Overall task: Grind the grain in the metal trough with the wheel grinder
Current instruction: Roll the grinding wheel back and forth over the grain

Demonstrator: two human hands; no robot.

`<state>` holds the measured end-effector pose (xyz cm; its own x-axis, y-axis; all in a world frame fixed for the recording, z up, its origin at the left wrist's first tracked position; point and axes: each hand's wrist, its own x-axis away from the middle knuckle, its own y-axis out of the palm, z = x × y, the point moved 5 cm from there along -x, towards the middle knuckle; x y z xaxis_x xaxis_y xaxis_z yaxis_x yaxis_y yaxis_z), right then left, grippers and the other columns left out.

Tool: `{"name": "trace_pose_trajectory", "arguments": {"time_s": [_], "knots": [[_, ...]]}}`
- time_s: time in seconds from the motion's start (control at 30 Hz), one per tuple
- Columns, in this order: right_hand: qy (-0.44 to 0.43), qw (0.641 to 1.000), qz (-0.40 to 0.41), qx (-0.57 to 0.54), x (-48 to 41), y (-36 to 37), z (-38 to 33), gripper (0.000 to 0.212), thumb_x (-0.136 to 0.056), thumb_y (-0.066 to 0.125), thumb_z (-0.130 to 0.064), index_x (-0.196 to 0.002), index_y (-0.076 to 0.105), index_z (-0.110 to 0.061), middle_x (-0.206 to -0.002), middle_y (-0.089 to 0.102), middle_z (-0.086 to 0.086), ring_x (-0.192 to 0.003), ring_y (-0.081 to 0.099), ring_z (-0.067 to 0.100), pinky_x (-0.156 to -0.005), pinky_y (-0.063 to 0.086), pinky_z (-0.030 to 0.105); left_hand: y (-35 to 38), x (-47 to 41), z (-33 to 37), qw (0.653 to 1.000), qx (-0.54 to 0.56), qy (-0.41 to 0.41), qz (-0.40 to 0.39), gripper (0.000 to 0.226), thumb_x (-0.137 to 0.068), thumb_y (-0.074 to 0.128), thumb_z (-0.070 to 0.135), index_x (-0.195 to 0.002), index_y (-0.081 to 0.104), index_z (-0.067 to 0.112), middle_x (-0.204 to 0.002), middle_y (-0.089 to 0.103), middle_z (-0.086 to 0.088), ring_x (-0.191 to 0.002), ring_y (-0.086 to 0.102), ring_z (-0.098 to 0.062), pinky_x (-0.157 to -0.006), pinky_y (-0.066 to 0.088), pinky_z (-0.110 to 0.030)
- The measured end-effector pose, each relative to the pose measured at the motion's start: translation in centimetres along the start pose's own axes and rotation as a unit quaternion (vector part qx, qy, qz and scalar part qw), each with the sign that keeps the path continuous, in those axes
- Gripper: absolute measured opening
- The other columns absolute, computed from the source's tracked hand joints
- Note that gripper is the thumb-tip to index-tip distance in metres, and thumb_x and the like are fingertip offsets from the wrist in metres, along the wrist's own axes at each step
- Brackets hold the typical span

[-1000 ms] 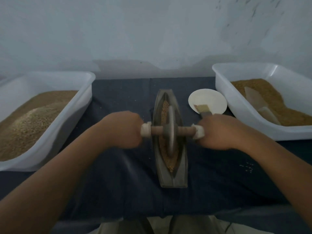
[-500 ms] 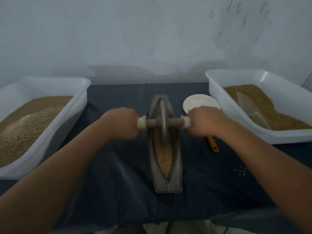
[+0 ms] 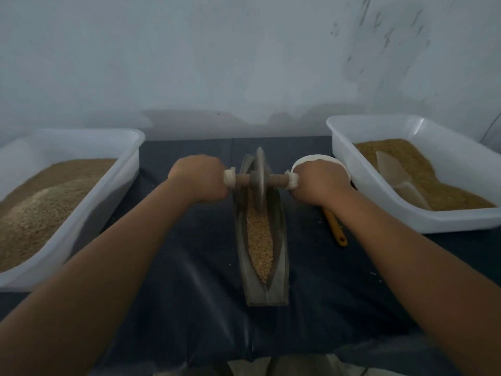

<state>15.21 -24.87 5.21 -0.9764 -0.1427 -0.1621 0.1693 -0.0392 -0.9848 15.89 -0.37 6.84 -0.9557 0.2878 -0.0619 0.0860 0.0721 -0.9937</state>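
**Head view: wheel at the far end of the trough, both fists on the axle**

My grey, boat-shaped metal trough (image 3: 267,295) lies on the dark blue cloth (image 3: 206,280) dead ahead of me. Its long axis runs straight away from my body, with the near tip toward my lap. The grey, disc-shaped wheel grinder (image 3: 259,180) stands upright in the groove near the far end, its brown wooden axle crosswise to the trough. As I judge it, the coming stroke runs back toward me along the groove, over the pale golden grain (image 3: 260,240) that lies from the wheel to the near tip. Those kernels look whole, so I reckon much grinding is left.

My left hand (image 3: 199,181) and right hand (image 3: 320,184) sit level on either side of the disc, neither nearer than the other. Each is closed in a fist round a white-wrapped end of the axle, knuckles up. The fingertips are tucked underneath, out of sight.

A round white bowl (image 3: 314,158) shows just beyond my right hand, and a yellow-handled tool (image 3: 336,229) pokes out from under that wrist. A white plastic tub (image 3: 127,169) of grain stands at my left and a second tub (image 3: 344,158) at my right, both apart from the trough.
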Motion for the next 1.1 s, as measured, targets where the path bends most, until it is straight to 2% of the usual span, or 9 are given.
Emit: {"name": "trace_pose_trajectory", "arguments": {"time_s": [0.1, 0.17, 0.33, 0.5, 0.67, 0.77, 0.83, 0.93, 1.1], "knots": [[-0.042, 0.993, -0.107, -0.025, 3.7, 0.1, 0.1, 0.038, -0.098, 0.053, -0.053, -0.071, 0.063, -0.028, -0.071, 0.064, -0.006, -0.068, 0.063, 0.013, -0.064, 0.052, 0.035, 1.3, 3.7, 0.0, 0.996, 0.033, 0.041, -0.07, 0.021, -0.08, 0.065, 0.038, -0.069, 0.059, 0.021, -0.068, 0.062, 0.006, -0.063, 0.059, -0.013, -0.06, 0.051, -0.03], [-0.076, 0.986, -0.146, -0.03, 6.8, 0.3, 0.5, 0.031, -0.086, 0.057, -0.055, -0.068, 0.063, -0.03, -0.067, 0.064, -0.007, -0.061, 0.06, 0.006, -0.052, 0.046, 0.029, 2.2, 6.9, 0.0, 0.994, 0.036, 0.063, -0.087, 0.02, -0.073, 0.061, 0.04, -0.066, 0.058, 0.022, -0.062, 0.06, 0.007, -0.057, 0.056, -0.006, -0.051, 0.042, -0.025], [-0.077, 0.992, -0.098, -0.01, 6.2, 1.0, 0.5, 0.037, -0.09, 0.054, -0.062, -0.069, 0.061, -0.032, -0.068, 0.063, -0.008, -0.061, 0.059, 0.006, -0.053, 0.045, 0.031, 2.6, 6.4, -0.3, 0.994, 0.04, 0.075, -0.064, 0.029, -0.065, 0.052, 0.05, -0.061, 0.056, 0.022, -0.056, 0.057, 0.008, -0.053, 0.055, -0.006, -0.049, 0.041, -0.025], [-0.013, 0.998, 0.032, 0.047, -0.9, -0.6, 0.2, 0.041, -0.098, 0.05, -0.058, -0.07, 0.056, -0.029, -0.068, 0.057, -0.008, -0.063, 0.057, 0.013, -0.055, 0.037, 0.03, 1.3, -1.1, -1.2, 1.0, 0.025, -0.012, 0.008, 0.033, -0.079, 0.059, 0.052, -0.07, 0.057, 0.02, -0.073, 0.061, 0.004, -0.065, 0.059, -0.021, -0.063, 0.05, -0.034], [-0.044, 0.998, -0.054, 0.006, 1.9, -1.2, -0.6, 0.032, -0.096, 0.061, -0.047, -0.07, 0.057, -0.03, -0.07, 0.058, -0.007, -0.064, 0.055, 0.01, -0.062, 0.04, 0.031, 3.4, 2.5, -1.1, 0.995, 0.072, 0.026, -0.063, 0.026, -0.079, 0.063, 0.042, -0.068, 0.058, 0.02, -0.068, 0.061, 0.005, -0.063, 0.06, -0.015, -0.055, 0.043, -0.027], [-0.099, 0.988, -0.113, 0.014, 7.2, -1.5, -0.4, 0.029, -0.092, 0.062, -0.047, -0.069, 0.058, -0.031, -0.068, 0.061, -0.007, -0.06, 0.057, 0.008, -0.052, 0.037, 0.028, 4.6, 7.8, -1.1, 0.989, 0.117, 0.053, -0.079, 0.017, -0.065, 0.056, 0.049, -0.068, 0.062, 0.034, -0.055, 0.058, 0.011, -0.052, 0.056, -0.004, -0.048, 0.038, -0.024], [-0.118, 0.988, -0.096, 0.031, 8.7, -1.7, -0.3, 0.029, -0.09, 0.061, -0.051, -0.068, 0.055, -0.032, -0.067, 0.059, -0.007, -0.058, 0.055, 0.006, -0.049, 0.033, 0.027, 4.9, 9.3, -1.1, 0.99, 0.12, 0.052, -0.06, 0.021, -0.061, 0.049, 0.055, -0.069, 0.06, 0.04, -0.053, 0.056, 0.012, -0.05, 0.053, -0.004, -0.047, 0.037, -0.024], [-0.086, 0.991, -0.092, 0.047, 6.1, -1.0, -0.6, 0.033, -0.098, 0.059, -0.048, -0.07, 0.051, -0.032, -0.069, 0.053, -0.009, -0.061, 0.045, 0.003, -0.059, 0.033, 0.027, 4.8, 7.4, -1.1, 0.997, 0.069, 0.023, -0.019, 0.028, -0.07, 0.051, 0.053, -0.063, 0.056, 0.026, -0.058, 0.056, 0.01, -0.053, 0.053, -0.007, -0.048, 0.035, -0.025], [-0.029, 0.999, 0.005, 0.038, -0.5, -0.7, 0.1, 0.039, -0.093, 0.055, -0.06, -0.068, 0.059, -0.03, -0.067, 0.06, -0.008, -0.062, 0.057, 0.012, -0.056, 0.041, 0.03, 2.5, 1.2, -1.2, 0.997, 0.039, -0.052, 0.051, 0.035, -0.081, 0.05, 0.056, -0.071, 0.059, 0.023, -0.074, 0.062, 0.004, -0.066, 0.06, -0.021, -0.062, 0.049, -0.033]]}}
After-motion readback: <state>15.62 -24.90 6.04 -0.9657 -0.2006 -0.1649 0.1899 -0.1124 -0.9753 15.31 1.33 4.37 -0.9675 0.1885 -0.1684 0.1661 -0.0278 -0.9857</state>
